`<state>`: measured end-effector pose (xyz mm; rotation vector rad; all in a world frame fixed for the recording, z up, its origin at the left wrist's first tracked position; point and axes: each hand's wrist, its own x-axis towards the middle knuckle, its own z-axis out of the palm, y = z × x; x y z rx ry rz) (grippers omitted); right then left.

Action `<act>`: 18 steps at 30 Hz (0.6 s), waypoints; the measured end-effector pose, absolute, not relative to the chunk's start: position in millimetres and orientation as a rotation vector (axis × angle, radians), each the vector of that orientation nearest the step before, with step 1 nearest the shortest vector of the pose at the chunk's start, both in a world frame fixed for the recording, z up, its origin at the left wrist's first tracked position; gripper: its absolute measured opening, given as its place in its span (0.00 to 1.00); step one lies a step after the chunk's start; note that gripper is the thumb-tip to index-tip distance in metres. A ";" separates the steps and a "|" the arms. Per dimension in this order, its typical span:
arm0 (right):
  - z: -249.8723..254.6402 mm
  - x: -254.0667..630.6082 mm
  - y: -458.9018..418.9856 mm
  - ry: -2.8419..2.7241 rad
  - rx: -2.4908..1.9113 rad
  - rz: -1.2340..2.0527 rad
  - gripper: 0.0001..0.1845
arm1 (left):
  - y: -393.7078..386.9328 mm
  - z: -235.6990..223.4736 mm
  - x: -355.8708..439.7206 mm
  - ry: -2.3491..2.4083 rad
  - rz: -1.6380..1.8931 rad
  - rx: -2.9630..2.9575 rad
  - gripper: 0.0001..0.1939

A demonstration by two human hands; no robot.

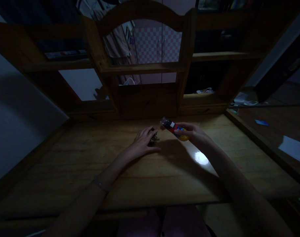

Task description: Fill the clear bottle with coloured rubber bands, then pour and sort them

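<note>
My left hand rests low over the wooden desk, thumb apart from the curved fingers. Beside its palm, between thumb and fingers, lies a small heap of thin dark pieces, perhaps hairpins; the dim light hides their exact kind. Closed around a small clear plastic container, my right hand holds it tilted above the desk. That container has a black, red and blue label and a yellowish end near my palm. Its clear end points left, toward the heap.
A wooden shelf unit with compartments rises at the desk's back. A white wall stands on the left. On the right, beyond a raised wooden edge, lie a blue card and a white sheet.
</note>
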<state>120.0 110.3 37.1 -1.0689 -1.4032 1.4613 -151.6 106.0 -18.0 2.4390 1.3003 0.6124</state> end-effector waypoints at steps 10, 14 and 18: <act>41.6 111.7 106.3 -1.315 -1.142 1.493 0.25 | 124.0 -15.9 -137.2 1.240 0.812 2.316 0.23; 42.5 111.6 105.8 -1.320 -1.124 1.510 0.24 | 124.0 -7.3 -138.6 1.270 0.912 2.206 0.22; 42.3 113.7 105.5 -1.343 -1.108 1.484 0.25 | 120.5 -5.3 -142.6 1.286 0.858 2.287 0.20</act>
